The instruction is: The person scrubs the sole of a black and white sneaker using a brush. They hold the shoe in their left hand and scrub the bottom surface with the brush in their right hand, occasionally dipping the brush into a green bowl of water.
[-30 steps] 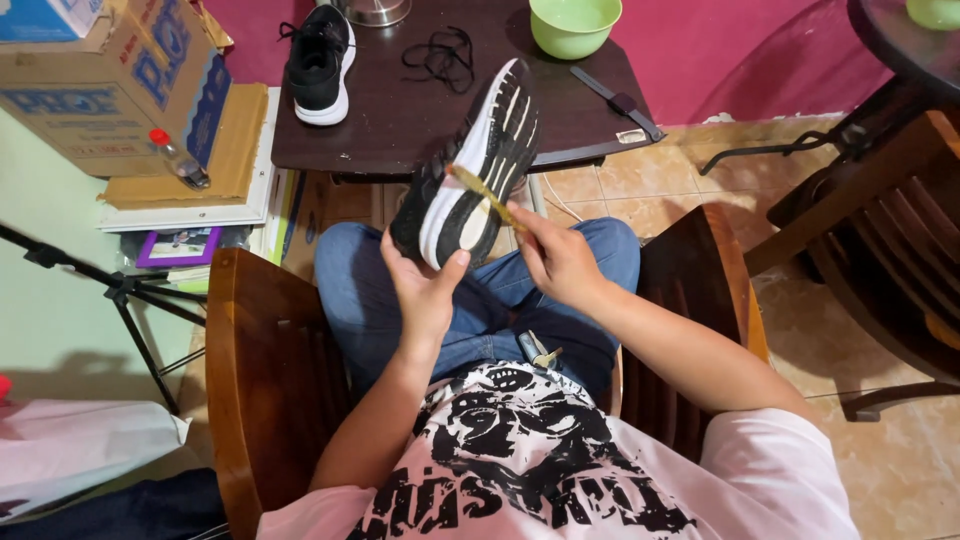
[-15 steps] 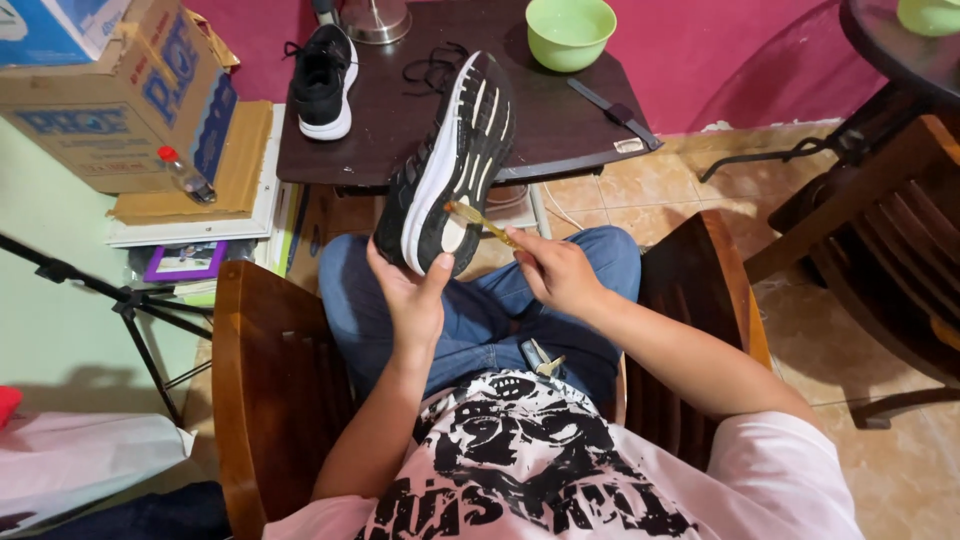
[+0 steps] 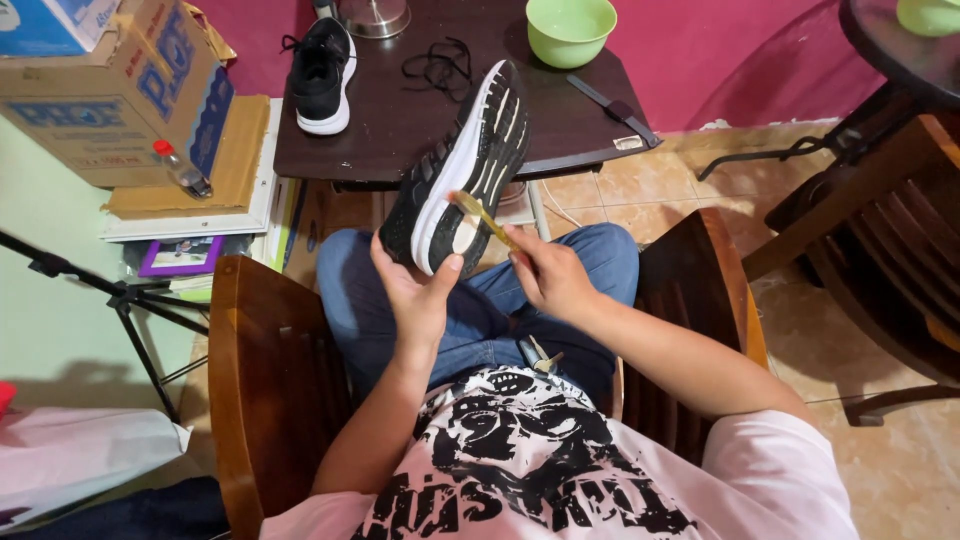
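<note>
Black fabric running shoe with a white ribbed sole (image 3: pixel 455 185) was held above the seated person's lap, sole turned toward the camera, its heel cupped in the closed fingers of the left hand (image 3: pixel 415 295). One yellow toothbrush (image 3: pixel 483 218), pinched in the closed right hand (image 3: pixel 550 275), lay with its bristle end on the sole. Farther off, the dark wooden table (image 3: pixel 400 125) carried one matching black shoe (image 3: pixel 322 75), one loose black lace (image 3: pixel 440 68), one green plastic bowl (image 3: pixel 570 30) and one flat grey tool (image 3: pixel 612 108).

Far left, a brown cardboard box (image 3: pixel 110 95) with blue print sits atop flat cardboard; a blue-white carton (image 3: pixel 40 22) rests on it.
</note>
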